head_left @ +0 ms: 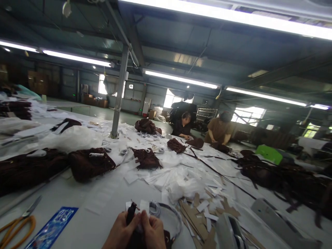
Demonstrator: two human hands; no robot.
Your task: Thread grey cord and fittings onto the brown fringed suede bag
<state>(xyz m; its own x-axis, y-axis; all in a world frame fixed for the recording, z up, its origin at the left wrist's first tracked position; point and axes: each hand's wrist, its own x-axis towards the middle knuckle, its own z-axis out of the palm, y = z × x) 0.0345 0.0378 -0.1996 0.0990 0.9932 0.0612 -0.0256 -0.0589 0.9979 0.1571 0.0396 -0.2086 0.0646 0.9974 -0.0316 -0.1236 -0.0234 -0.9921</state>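
Observation:
Both hands are at the bottom centre, close together over a dark brown piece [136, 240], which looks like part of a soft bag. My left hand [120, 231] is closed, with a dark strap end [131, 212] sticking up between thumb and fingers. Right beside it, my right hand [152, 230] pinches a small white piece [144, 206] that looks like paper or tape. The fingertips nearly touch. A grey looped cable or tape [175, 212] curves just beyond my right hand. The lower part of the dark piece runs out of view.
Orange-handled scissors [19, 224] and a blue packet [53, 226] lie left. Cardboard scraps [193, 214] and a grey tape dispenser [229, 230] are right. Fringed brown bags [90, 164] and crumpled white wrapping [185, 183] cover the table further back. Two people work across it.

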